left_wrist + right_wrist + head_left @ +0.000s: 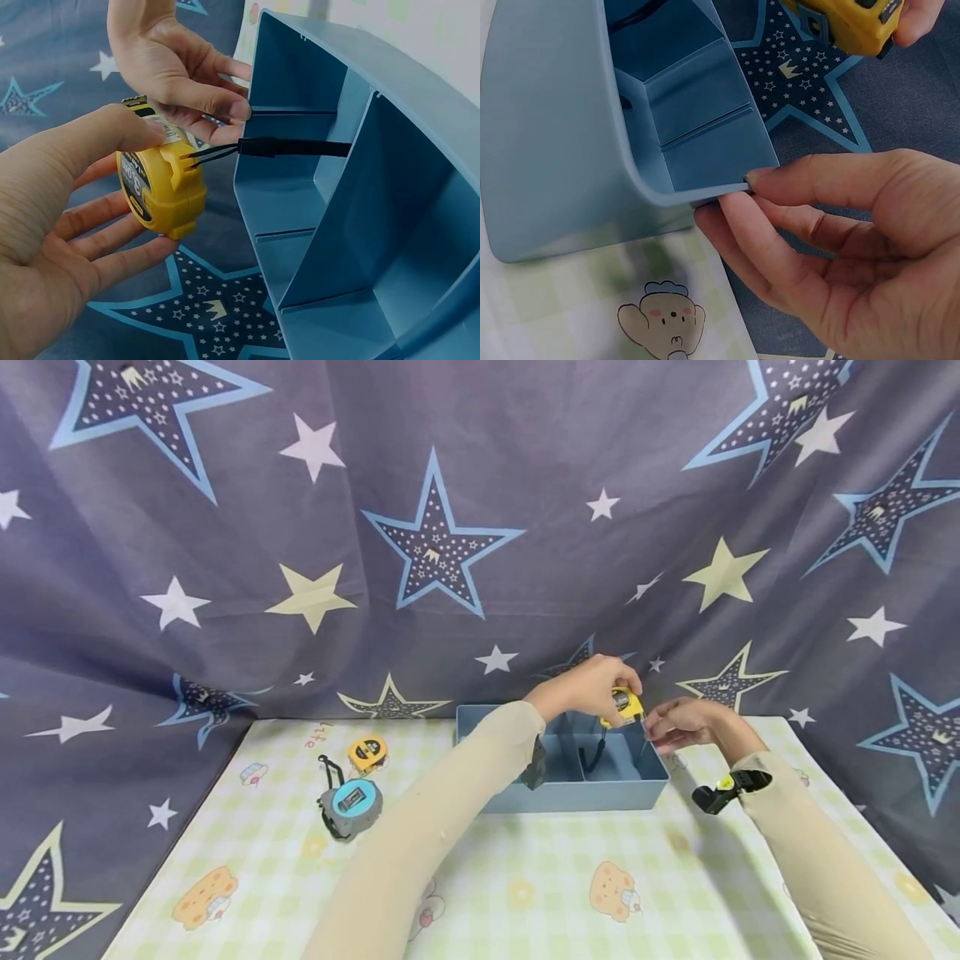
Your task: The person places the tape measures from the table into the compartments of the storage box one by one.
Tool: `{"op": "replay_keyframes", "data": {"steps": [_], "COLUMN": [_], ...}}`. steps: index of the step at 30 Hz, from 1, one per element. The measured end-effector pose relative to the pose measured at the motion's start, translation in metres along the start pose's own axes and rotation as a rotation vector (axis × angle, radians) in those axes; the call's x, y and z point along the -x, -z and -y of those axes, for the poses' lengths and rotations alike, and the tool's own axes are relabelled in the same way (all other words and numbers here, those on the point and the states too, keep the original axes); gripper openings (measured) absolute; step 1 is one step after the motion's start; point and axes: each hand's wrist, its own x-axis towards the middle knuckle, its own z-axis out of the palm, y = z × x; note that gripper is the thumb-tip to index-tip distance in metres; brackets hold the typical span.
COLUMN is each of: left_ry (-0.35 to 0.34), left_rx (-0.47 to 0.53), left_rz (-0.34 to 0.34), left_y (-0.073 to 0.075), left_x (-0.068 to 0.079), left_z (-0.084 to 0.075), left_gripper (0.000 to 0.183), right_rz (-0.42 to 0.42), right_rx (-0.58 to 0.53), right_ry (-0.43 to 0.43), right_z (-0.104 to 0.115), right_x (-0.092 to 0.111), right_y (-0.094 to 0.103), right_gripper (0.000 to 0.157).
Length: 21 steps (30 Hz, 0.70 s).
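Observation:
My left hand (pixel 588 687) grips a yellow tape measure (pixel 627 707) above the right-hand compartment of a blue divided box (pixel 577 797). In the left wrist view the thumb lies on top of the tape measure (pixel 161 199) and the fingertips are against its other side. A black wrist strap (pixel 292 147) hangs from it into the box. My right hand (pixel 684 725) is at the box's right end. There, in the right wrist view, thumb and fingers pinch the rim (pixel 712 192) at the corner.
On the table's left part lie a smaller yellow tape measure (pixel 367 753) and a grey and blue tape measure (pixel 352 802) with a black strap. A checked cloth (pixel 555 885) covers the table. Behind it hangs a dark star-patterned curtain (pixel 555 568), close to the box's back.

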Motion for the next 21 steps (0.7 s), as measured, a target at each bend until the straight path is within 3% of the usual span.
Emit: {"op": "replay_keyframes", "data": {"steps": [13, 21], "left_ry": [0.023, 0.056], "left_rx": [-0.012, -0.093], "left_rz": [0.024, 0.026], "left_y": [-0.004, -0.009], "left_x": [-0.006, -0.011], "left_z": [-0.003, -0.002], "left_gripper": [0.046, 0.047], "right_rz": [0.011, 0.008], "right_rx": [-0.001, -0.003], "right_ry": [0.004, 0.002], "right_z": [-0.001, -0.001], "right_x": [-0.001, -0.001], "right_y": [0.0, 0.0], "right_gripper": [0.01, 0.012]}}
